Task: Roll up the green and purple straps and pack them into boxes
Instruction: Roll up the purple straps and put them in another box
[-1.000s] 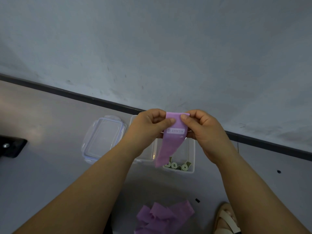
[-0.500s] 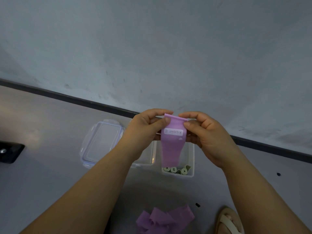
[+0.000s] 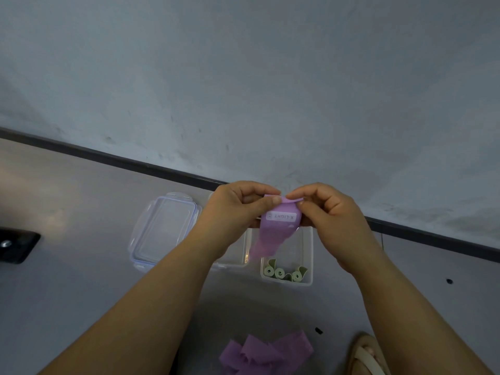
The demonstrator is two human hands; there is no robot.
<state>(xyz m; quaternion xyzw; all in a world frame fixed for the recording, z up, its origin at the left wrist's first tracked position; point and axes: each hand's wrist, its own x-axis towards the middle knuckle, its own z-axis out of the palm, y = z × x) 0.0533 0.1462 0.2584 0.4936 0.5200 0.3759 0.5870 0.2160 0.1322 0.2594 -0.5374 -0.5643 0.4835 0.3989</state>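
A purple strap with a white "X-LIGHT" label hangs between my hands, its top edge curled over. My left hand pinches that top edge from the left and my right hand pinches it from the right, above the boxes. Below stands a clear box holding three rolled green straps. A second clear box sits to its left, mostly hidden by my left wrist. More loose purple straps lie in a heap on the floor near me.
A clear lid with blue clips lies left of the boxes. A dark object is at the left edge. A sandalled foot shows at the bottom right. The wall and dark baseboard run behind the boxes.
The strap's top edge has been folded and curled over between my fingertips, so less of it hangs down. Both hands stay close together above the boxes.
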